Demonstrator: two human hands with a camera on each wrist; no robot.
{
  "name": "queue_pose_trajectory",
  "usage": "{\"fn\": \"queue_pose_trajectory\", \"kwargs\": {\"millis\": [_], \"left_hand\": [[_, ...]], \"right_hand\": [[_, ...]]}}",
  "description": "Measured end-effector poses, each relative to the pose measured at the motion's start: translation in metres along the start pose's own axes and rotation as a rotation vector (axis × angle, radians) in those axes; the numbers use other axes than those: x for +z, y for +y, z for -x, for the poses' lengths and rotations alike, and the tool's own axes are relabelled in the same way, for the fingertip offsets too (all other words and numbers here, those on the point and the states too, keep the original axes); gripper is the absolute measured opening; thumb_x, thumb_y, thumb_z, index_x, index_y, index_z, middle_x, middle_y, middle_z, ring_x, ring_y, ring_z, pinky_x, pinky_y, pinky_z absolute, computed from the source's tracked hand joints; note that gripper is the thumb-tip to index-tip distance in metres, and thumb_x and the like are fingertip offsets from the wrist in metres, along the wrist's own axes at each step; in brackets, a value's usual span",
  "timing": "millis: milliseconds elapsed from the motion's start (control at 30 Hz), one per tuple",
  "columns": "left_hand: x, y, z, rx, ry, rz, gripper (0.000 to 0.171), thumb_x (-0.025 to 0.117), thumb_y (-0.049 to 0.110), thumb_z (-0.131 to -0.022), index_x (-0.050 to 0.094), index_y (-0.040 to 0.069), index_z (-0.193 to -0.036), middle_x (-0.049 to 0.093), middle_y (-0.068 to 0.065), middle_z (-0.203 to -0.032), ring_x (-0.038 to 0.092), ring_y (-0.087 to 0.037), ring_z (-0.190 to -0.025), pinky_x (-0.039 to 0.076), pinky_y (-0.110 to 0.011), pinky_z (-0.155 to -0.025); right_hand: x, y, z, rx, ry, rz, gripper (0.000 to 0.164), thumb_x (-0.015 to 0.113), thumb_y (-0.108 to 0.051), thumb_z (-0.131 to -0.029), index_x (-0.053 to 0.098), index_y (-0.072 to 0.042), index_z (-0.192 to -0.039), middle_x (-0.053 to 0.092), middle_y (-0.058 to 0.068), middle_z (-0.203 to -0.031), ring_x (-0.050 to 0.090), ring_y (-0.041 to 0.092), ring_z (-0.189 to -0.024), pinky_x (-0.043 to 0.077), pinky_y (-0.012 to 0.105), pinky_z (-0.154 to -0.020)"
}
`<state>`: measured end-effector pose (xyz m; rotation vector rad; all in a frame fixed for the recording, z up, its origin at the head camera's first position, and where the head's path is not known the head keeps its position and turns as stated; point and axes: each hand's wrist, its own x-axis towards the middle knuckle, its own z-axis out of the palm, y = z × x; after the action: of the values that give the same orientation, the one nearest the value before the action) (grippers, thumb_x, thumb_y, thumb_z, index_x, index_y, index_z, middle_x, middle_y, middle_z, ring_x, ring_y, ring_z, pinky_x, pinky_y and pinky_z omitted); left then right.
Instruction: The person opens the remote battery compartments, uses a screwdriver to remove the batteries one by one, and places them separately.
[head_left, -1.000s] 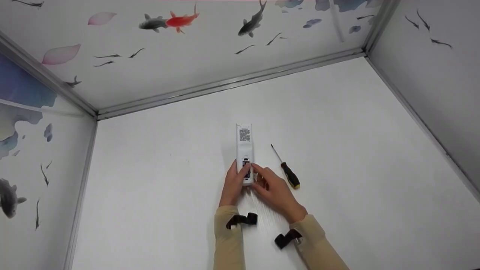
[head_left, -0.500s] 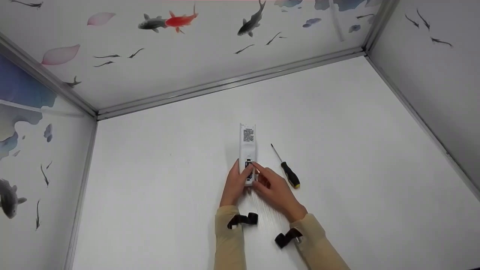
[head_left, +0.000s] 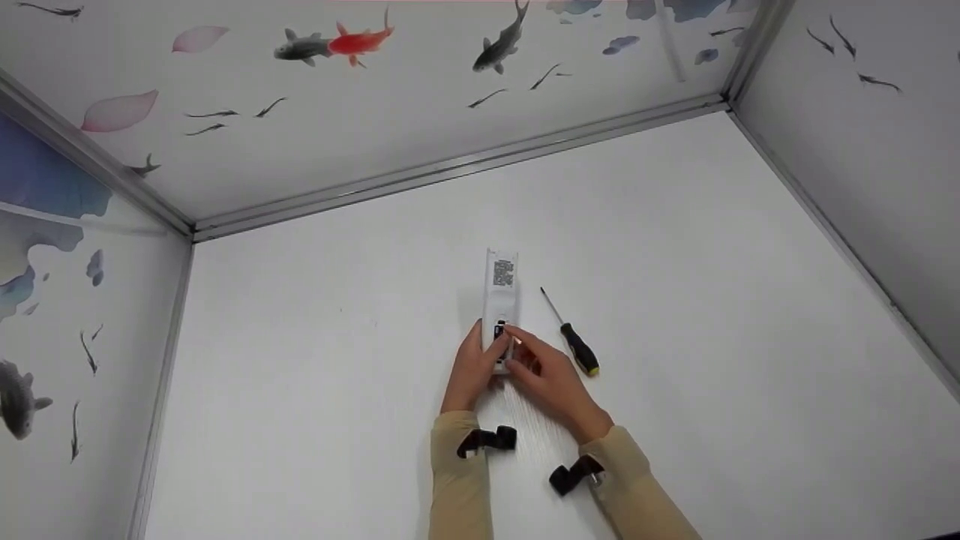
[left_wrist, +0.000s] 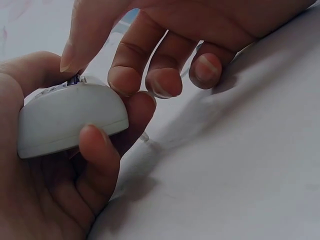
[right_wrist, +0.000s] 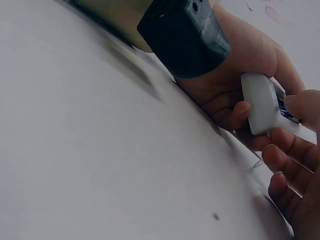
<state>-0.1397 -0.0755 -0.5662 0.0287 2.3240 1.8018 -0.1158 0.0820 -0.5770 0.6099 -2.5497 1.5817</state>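
A white remote control (head_left: 499,304) lies back up, its label at the far end and its battery compartment bare. My left hand (head_left: 469,371) holds it round the near end, thumb over the compartment, fingers curled beneath. A dark blue battery (right_wrist: 289,109) shows inside. My right hand (head_left: 551,379) comes in from the right, index fingertip at the battery's far part and thumb by the near end. In the left wrist view, a right-hand digit presses at the battery beside a small metal spring (left_wrist: 83,79); the other fingers (left_wrist: 164,82) curl loosely by the remote's side.
A screwdriver (head_left: 579,349) with a black and yellow handle lies on the white table (head_left: 300,390), right of the remote, tip pointing away. Walls printed with fish surround the table, with a metal rail (head_left: 450,166) along the back edge. Black camera mounts sit on both wrists.
My left hand and the remote have shifted slightly to the right, toward the right fingers. My right hand stays almost in place at the compartment. The screwdriver has not moved.
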Motion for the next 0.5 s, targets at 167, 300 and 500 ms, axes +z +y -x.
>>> {"fn": "queue_pose_trajectory", "kwargs": {"millis": [167,300,500], "left_hand": [[-0.0002,0.0011,0.0006,-0.003,0.004,-0.018,0.049,0.054,0.044,-0.086,0.045,0.017,-0.126,0.053,0.0,-0.117,0.049,-0.014,-0.105,0.039,-0.033,-0.088],[0.0011,0.0,0.0012,0.007,0.015,-0.015,0.052,0.054,0.052,-0.082,0.046,0.021,-0.123,0.056,0.002,-0.108,0.053,-0.014,-0.095,0.044,-0.034,-0.078],[0.0027,-0.0033,0.0007,0.019,0.016,0.018,0.054,0.058,0.055,-0.078,0.046,0.023,-0.12,0.059,0.0,-0.096,0.056,-0.018,-0.077,0.047,-0.035,-0.058]], "right_hand": [[-0.0006,-0.0012,-0.0013,0.0,0.004,-0.036,0.044,0.057,-0.03,-0.088,0.044,-0.03,-0.13,0.054,-0.012,-0.083,0.049,0.006,-0.068,0.043,0.025,-0.059],[-0.0001,-0.0002,-0.0022,0.004,0.019,-0.073,0.041,0.057,-0.026,-0.088,0.046,-0.027,-0.127,0.055,-0.01,-0.084,0.05,0.007,-0.069,0.043,0.025,-0.06],[0.0,-0.0021,-0.0032,-0.015,0.079,-0.115,0.035,0.06,-0.019,-0.086,0.052,-0.02,-0.12,0.055,-0.006,-0.094,0.052,0.01,-0.078,0.044,0.023,-0.061]]}}
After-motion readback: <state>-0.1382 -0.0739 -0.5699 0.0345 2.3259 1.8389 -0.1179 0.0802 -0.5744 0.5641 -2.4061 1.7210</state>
